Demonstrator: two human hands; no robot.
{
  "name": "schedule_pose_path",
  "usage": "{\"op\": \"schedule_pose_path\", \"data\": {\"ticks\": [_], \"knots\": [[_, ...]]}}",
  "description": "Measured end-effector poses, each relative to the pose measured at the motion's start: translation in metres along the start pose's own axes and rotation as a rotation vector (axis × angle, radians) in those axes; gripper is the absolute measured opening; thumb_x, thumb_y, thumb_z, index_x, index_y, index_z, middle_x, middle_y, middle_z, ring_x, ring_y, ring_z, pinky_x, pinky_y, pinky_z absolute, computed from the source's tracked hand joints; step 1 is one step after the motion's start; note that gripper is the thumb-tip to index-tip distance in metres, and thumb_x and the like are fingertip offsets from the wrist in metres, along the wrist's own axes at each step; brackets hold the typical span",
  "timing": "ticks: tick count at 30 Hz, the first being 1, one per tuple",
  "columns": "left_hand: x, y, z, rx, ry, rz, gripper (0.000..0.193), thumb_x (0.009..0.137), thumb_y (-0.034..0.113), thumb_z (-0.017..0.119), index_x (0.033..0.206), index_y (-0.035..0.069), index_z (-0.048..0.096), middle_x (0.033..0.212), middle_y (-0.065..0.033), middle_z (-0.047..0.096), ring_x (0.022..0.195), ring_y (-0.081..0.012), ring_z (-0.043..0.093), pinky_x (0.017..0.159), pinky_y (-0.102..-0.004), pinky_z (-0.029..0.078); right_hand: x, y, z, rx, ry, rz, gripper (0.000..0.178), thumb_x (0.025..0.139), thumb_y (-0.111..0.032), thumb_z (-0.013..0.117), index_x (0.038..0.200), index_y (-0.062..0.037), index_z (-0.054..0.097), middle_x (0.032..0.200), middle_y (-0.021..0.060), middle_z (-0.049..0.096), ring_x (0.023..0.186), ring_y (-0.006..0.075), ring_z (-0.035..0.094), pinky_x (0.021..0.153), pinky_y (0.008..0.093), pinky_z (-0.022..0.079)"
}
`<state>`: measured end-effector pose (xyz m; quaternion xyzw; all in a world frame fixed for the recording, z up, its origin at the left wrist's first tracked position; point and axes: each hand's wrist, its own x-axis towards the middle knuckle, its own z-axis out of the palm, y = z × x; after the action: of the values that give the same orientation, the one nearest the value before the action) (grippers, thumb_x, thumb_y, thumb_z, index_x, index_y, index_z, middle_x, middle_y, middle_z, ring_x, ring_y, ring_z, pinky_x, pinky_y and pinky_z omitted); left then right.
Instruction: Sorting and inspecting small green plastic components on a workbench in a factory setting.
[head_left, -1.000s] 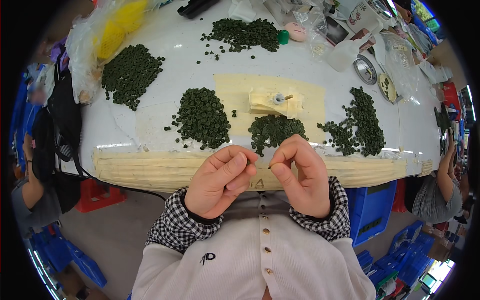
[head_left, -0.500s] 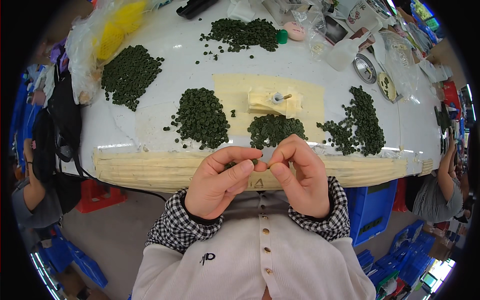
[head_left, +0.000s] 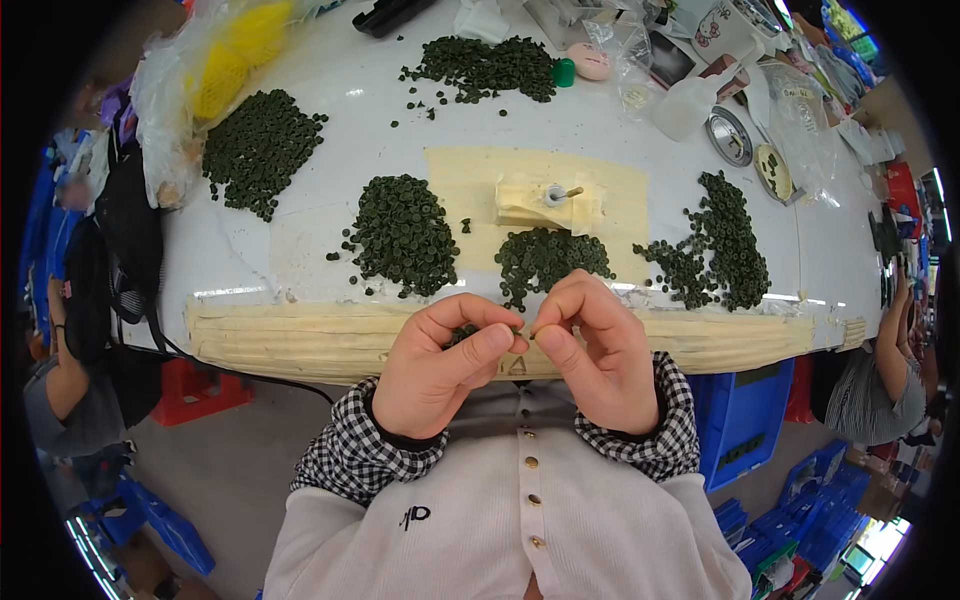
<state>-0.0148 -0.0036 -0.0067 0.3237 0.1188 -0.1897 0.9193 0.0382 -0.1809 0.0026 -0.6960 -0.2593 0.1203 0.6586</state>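
My left hand (head_left: 448, 358) is closed in a pinch over the table's front edge. Small dark green pieces (head_left: 465, 335) show in its curled fingers, and another sits at the thumb and forefinger tips, mostly hidden. Opposite it, my right hand (head_left: 592, 345) pinches thumb against forefinger, the tips almost meeting the left ones. Whatever it grips is too small to make out. Just beyond the hands lies a heap of dark green ring-shaped pieces (head_left: 545, 262). Behind this heap, a block wrapped in cream tape (head_left: 525, 203) carries an upright-looking pin (head_left: 574, 192) in a pale collar.
More dark green heaps lie at the left (head_left: 262, 150), centre left (head_left: 403, 235), back (head_left: 490, 68) and right (head_left: 735, 240). Cream tape (head_left: 300, 335) pads the table's front edge. Clear plastic bags (head_left: 165, 120), a round metal tin (head_left: 730, 137) and a blue crate (head_left: 742, 420) stand around.
My left thumb and forefinger have come closer together, hiding more of the green piece between them. The right hand has shifted very slightly left.
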Motion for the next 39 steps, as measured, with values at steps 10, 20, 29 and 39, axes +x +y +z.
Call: {"op": "schedule_pose_path", "data": {"ticks": [10, 20, 29, 39], "knots": [[-0.0006, -0.002, 0.0049, -0.01, 0.036, 0.032, 0.012, 0.085, 0.0, 0.06, 0.097, 0.001, 0.061, 0.091, -0.0077, 0.064, 0.079, -0.007, 0.058, 0.055, -0.0156, 0.04, -0.0018, 0.0038, 0.0056, 0.067, 0.027, 0.042, 0.007, 0.087, -0.007, 0.057, 0.087, -0.0008, 0.055, 0.079, 0.0021, 0.045, 0.064, 0.0087, 0.04, 0.059, 0.0208, 0.036], [-0.0001, -0.0076, 0.002, 0.174, 0.082, 0.12, 0.012, 0.083, -0.002, 0.062, 0.095, -0.001, 0.063, 0.091, -0.0066, 0.065, 0.084, -0.0085, 0.059, 0.068, -0.0204, 0.047, -0.0025, 0.0042, 0.006, 0.129, 0.052, 0.099, 0.008, 0.086, -0.008, 0.059, 0.085, -0.0011, 0.055, 0.078, 0.0013, 0.045, 0.063, 0.0074, 0.04, 0.058, 0.0202, 0.035], [-0.0012, -0.0029, 0.0063, 0.396, 0.106, 0.178, 0.014, 0.082, 0.0, 0.063, 0.095, -0.002, 0.066, 0.09, -0.0081, 0.067, 0.082, -0.0086, 0.06, 0.076, -0.0214, 0.047, -0.0025, 0.0022, 0.0055, 0.389, -0.01, 0.239, 0.013, 0.088, -0.008, 0.057, 0.091, -0.0031, 0.046, 0.08, -0.0028, 0.044, 0.07, 0.003, 0.039, 0.061, 0.0178, 0.036], [-0.0012, -0.0027, 0.0067, 0.495, 0.096, 0.259, 0.016, 0.083, 0.001, 0.061, 0.098, -0.002, 0.065, 0.084, -0.0026, 0.065, 0.074, -0.0039, 0.054, 0.067, -0.0183, 0.043, -0.0021, 0.0026, 0.0067, 0.379, -0.007, 0.181, 0.013, 0.088, -0.005, 0.057, 0.096, -0.0003, 0.047, 0.085, -0.0003, 0.048, 0.076, 0.0044, 0.045, 0.067, 0.019, 0.041]]}}
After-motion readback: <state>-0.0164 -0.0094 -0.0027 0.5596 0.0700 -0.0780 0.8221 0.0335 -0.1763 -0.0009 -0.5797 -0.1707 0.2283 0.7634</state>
